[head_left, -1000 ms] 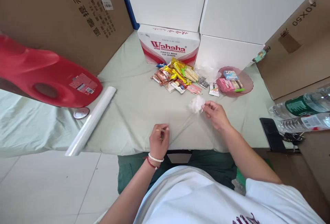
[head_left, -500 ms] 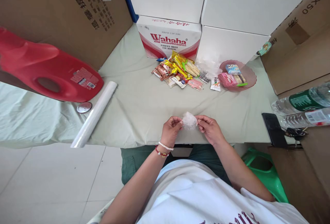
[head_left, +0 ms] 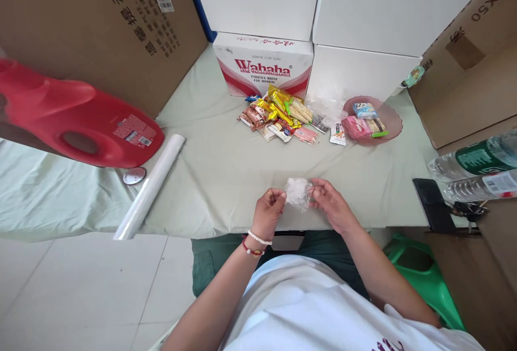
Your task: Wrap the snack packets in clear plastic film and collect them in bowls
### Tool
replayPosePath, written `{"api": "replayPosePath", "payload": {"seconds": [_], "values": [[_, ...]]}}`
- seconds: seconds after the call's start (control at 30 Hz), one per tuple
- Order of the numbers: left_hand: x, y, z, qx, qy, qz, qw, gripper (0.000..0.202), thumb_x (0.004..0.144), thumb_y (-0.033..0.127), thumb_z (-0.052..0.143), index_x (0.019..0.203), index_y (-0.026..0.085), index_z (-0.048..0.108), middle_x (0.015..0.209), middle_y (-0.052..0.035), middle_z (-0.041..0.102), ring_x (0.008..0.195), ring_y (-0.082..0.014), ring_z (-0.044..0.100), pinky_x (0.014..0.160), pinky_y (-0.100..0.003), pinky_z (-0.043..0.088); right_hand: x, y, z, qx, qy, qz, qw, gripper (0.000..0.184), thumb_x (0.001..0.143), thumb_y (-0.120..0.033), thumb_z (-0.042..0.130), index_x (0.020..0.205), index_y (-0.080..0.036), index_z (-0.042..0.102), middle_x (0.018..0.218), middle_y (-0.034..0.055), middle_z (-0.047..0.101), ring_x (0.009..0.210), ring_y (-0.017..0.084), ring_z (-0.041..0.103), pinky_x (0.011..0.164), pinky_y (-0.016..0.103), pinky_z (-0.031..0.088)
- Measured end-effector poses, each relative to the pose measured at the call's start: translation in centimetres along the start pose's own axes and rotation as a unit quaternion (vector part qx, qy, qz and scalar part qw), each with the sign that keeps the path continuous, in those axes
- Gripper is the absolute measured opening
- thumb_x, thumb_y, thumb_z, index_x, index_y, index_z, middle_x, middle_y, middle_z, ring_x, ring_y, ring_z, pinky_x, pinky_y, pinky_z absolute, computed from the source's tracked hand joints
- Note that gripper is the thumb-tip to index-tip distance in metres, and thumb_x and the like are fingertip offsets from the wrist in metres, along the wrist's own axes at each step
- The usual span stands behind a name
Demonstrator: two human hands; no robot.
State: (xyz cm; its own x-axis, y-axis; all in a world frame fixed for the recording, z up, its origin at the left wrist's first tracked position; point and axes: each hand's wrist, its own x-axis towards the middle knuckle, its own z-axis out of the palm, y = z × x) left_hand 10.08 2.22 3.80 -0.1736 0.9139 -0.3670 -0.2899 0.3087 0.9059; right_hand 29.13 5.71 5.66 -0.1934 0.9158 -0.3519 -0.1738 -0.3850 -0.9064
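Head view: from my remote seat I see the left hand (head_left: 268, 213) pinching one side of a crumpled piece of clear plastic (head_left: 298, 194) between thumb and index finger, while the right hand (head_left: 330, 204) grasps its other side with the fingertips. The plastic sits between the two hands, over the near part of the green cloth (head_left: 218, 178). Beyond the grip I find a heap of snack packets (head_left: 278, 117) before the Wahaha box (head_left: 262, 65); beyond and rightward, a pink bowl (head_left: 395, 122) holds more packets. Well left of the grip, a white roll (head_left: 151, 187) lies slantwise beside a red jug (head_left: 84, 117); well right lies a black phone (head_left: 431, 204).
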Motion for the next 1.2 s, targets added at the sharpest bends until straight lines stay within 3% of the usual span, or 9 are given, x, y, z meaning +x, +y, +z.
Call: {"api": "replayPosePath", "payload": {"seconds": [0.3, 0.4, 0.47, 0.53, 0.67, 0.77, 0.93, 1.1, 1.2], "values": [[-0.5, -0.4, -0.6, 0.052, -0.016, 0.039, 0.998, 0.044, 0.084, 0.062, 0.071, 0.079, 0.021, 0.056, 0.070, 0.0031, 0.057, 0.063, -0.0106, 0.049, 0.062, -0.025, 0.042, -0.2, -0.1, 0.8, -0.030, -0.011, -0.004, 0.999, 0.036, 0.064, -0.049, 0.092, 0.081, -0.022, 0.074, 0.065, -0.0030, 0.057, 0.059, 0.011, 0.047, 0.053, 0.024, 0.042], [-0.9, -0.3, -0.8, 0.041, -0.039, 0.082, 0.995, 0.047, 0.081, 0.059, 0.076, 0.103, 0.022, 0.058, 0.115, -0.0081, 0.066, 0.098, -0.0177, 0.064, 0.078, -0.029, 0.052, -0.2, -0.8, 0.8, 0.018, -0.003, 0.020, 1.000, 0.037, 0.061, -0.045, 0.094, 0.080, -0.022, 0.073, 0.063, -0.0035, 0.057, 0.056, 0.009, 0.047, 0.050, 0.021, 0.041], [-1.1, -0.3, -0.7, 0.054, -0.062, 0.109, 0.991, 0.068, 0.074, 0.052, 0.085, 0.128, 0.026, 0.053, 0.146, -0.0137, 0.052, 0.127, -0.0253, 0.058, 0.088, -0.033, 0.055, -0.3, -1.1, 0.9, 0.066, 0.005, 0.056, 0.996, 0.038, 0.058, -0.041, 0.095, 0.080, -0.021, 0.071, 0.064, -0.0035, 0.058, 0.054, 0.008, 0.046, 0.044, 0.018, 0.036], [-1.1, -0.5, -0.5, 0.071, -0.079, 0.115, 0.988, 0.084, 0.070, 0.044, 0.089, 0.142, 0.030, 0.048, 0.157, -0.0147, 0.044, 0.134, -0.0280, 0.054, 0.091, -0.035, 0.056, -0.3, -1.3, 0.9, 0.106, 0.007, 0.101, 0.989, 0.040, 0.057, -0.037, 0.096, 0.080, -0.021, 0.067, 0.063, -0.0040, 0.058, 0.049, 0.006, 0.042, 0.039, 0.016, 0.028], [-0.4, -1.4, -0.5, 0.068, -0.080, 0.073, 0.992, 0.043, 0.077, 0.040, 0.080, 0.114, 0.021, 0.068, 0.117, -0.0110, 0.071, 0.097, -0.0209, 0.069, 0.084, -0.034, 0.057, -0.3, -1.6, 0.8, 0.133, 0.011, 0.136, 0.982, 0.041, 0.057, -0.033, 0.095, 0.080, -0.020, 0.064, 0.061, -0.0055, 0.055, 0.046, 0.003, 0.037, 0.036, 0.013, 0.021], [-0.1, -1.7, -0.9, 0.137, -0.030, 0.097, 0.985, 0.025, 0.082, 0.034, 0.073, 0.103, 0.021, 0.072, 0.091, -0.0052, 0.071, 0.077, -0.0165, 0.065, 0.074, -0.031, 0.054, -0.3, -1.9, 0.5, 0.136, 0.036, 0.119, 0.983, 0.043, 0.056, -0.032, 0.095, 0.085, -0.020, 0.066, 0.061, -0.0062, 0.054, 0.046, 0.003, 0.036, 0.036, 0.012, 0.022], [-0.2, -1.1, -2.1, 0.270, 0.000, 0.209, 0.940, 0.017, 0.083, 0.024, 0.066, 0.097, 0.023, 0.076, 0.085, -0.0017, 0.067, 0.069, -0.0133, 0.058, 0.071, -0.029, 0.050, 0.1, -2.4, -0.8, 0.152, 0.056, 0.085, 0.983, 0.038, 0.060, -0.028, 0.091, 0.089, -0.021, 0.068, 0.064, -0.0065, 0.052, 0.046, 0.003, 0.032, 0.036, 0.014, 0.019], [-0.2, -0.1, -3.8, 0.109, 0.014, 0.086, 0.990, 0.027, 0.078, 0.040, 0.078, 0.097, 0.020, 0.074, 0.081, -0.0003, 0.065, 0.065, -0.0110, 0.054, 0.063, -0.026, 0.046, 0.7, -2.5, -2.8, 0.087, 0.105, -0.011, 0.991, 0.030, 0.067, -0.035, 0.086, 0.088, -0.024, 0.068, 0.066, -0.0054, 0.051, 0.052, 0.008, 0.039, 0.043, 0.020, 0.031], [0.2, 0.4, -5.0, -0.006, 0.033, 0.047, 0.998, 0.037, 0.071, 0.042, 0.086, 0.097, 0.019, 0.073, 0.081, 0.0004, 0.064, 0.068, -0.0099, 0.054, 0.064, -0.024, 0.046, 0.9, -2.1, -3.8, -0.017, 0.126, -0.081, 0.989, 0.025, 0.072, -0.041, 0.082, 0.087, -0.025, 0.070, 0.067, -0.0042, 0.052, 0.061, 0.012, 0.045, 0.056, 0.024, 0.041]]}}
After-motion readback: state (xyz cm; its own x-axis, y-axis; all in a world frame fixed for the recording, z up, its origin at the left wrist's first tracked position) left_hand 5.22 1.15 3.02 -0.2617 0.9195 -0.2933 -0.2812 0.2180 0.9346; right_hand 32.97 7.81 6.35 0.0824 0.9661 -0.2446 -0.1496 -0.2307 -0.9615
